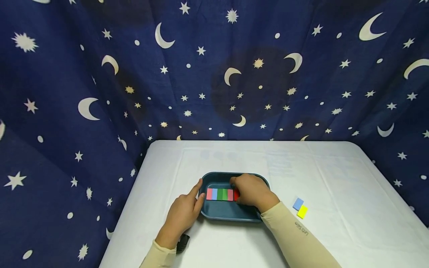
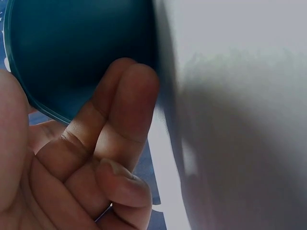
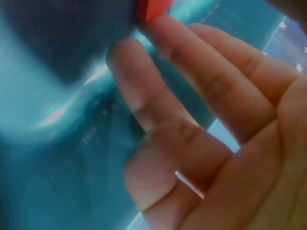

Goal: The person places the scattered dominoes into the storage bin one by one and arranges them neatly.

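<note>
A dark teal tray [image 1: 228, 216] lies on the table, with a row of coloured blocks [image 1: 219, 194] in pink, blue and green inside. At the right end of that row, a red block [image 1: 236, 194] is partly hidden by my right hand [image 1: 253, 190]. Its fingers reach down into the tray and pinch the block. In the right wrist view, the red block [image 3: 154, 7] shows at a fingertip. My left hand [image 1: 182, 212] grips the tray's left end, thumb and index finger at the rim. From the left wrist, its other fingers [image 2: 132, 103] appear bent against the tray's outer wall.
To the right of the tray, a blue block [image 1: 298, 203] and a yellow block [image 1: 302, 211] lie on the white-covered table [image 1: 338, 186]. A dark object [image 1: 182, 243] is by the left wrist. A navy curtain [image 1: 207, 82] with moons and stars hangs behind and beside the table.
</note>
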Demonstrator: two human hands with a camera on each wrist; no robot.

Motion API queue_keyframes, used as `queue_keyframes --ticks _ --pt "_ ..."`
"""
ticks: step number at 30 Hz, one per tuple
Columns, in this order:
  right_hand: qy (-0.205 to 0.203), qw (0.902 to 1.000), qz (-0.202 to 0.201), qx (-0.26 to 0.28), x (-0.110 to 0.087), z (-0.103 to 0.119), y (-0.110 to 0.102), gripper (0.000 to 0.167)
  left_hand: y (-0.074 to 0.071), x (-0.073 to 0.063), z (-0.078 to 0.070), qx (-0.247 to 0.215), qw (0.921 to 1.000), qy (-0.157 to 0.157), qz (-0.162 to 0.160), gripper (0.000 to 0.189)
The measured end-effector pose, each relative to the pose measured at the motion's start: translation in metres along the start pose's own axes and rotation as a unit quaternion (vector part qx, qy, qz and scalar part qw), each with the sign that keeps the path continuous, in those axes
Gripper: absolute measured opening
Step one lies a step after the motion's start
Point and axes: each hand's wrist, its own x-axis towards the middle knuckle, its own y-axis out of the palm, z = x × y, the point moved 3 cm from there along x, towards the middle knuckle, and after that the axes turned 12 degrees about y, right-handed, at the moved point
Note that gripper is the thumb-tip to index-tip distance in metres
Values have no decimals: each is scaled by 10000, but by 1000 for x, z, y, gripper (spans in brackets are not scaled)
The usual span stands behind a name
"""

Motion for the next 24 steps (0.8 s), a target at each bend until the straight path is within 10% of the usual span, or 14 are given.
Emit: queue_keyframes --ticks 24 --pt "162 9997 54 154 -5 -2 1 53 1 -1 0 -67 10000 34 -51 54"
